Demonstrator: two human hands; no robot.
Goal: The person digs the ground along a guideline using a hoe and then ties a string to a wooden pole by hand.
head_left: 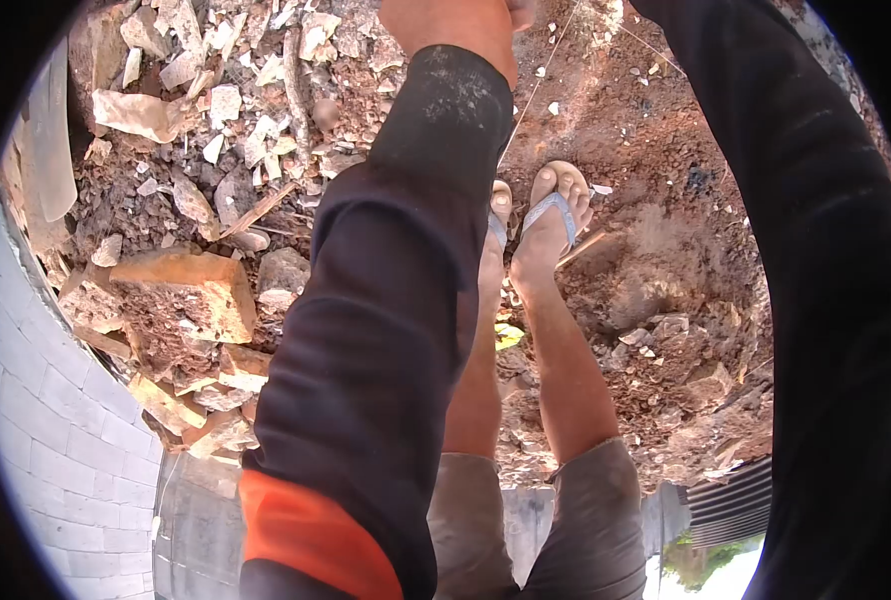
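Note:
My left hand (451,22) is at the top edge, cut off by the frame, so its fingers and anything in them are hidden. The dark left sleeve (376,270) with an orange band crosses the middle of the view. My right hand is out of view; only the dark right sleeve (816,200) shows, running up the right side. Close by my left hand, a thin pale string (538,95) slants down toward my feet. A small patch of skin shows beside the left wrist, and I cannot tell which hand it belongs to.
My feet in flip-flops (556,212) stand on reddish soil (656,140). Broken stones and rubble (206,120) lie to the left, with a large block (191,285) among them. A pale block wall (61,430) curves along the left. Corrugated sheeting (731,510) shows at lower right.

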